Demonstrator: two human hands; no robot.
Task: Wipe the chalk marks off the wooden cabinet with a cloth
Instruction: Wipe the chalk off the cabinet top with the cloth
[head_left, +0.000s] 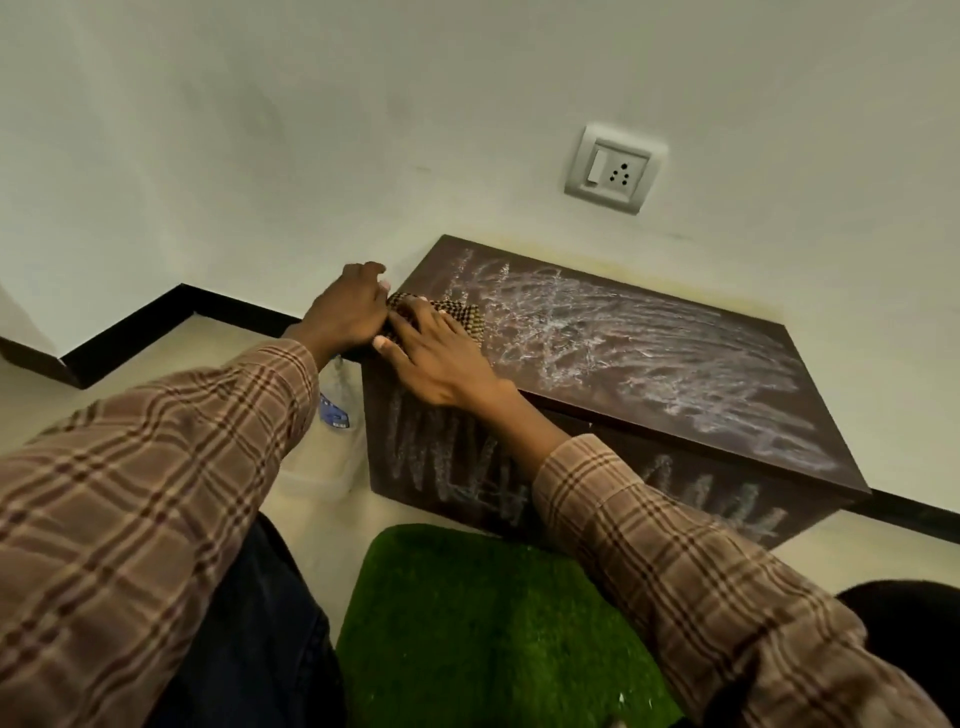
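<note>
Checked cloth (457, 314) pressed flat under right hand (441, 358), left hand (345, 312) pinching its edge | step: first wipe | next: sweep rightward across chalk marks (649, 358) on cabinet (810, 364).

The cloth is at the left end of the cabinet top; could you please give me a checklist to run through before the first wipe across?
1. Cloth lies on the cabinet top: ok.
2. Right hand rests flat on the cloth: ok.
3. Left hand at the cabinet's left edge, touching the cloth: ok; whether it grips, cannot tell.
4. Chalk marks across the top are unwiped: not ok.
5. Chalk on the front face is also unwiped: not ok.
6. Plastic bottle on the floor left of the cabinet, out of the rightward wiping path: ok.
</note>
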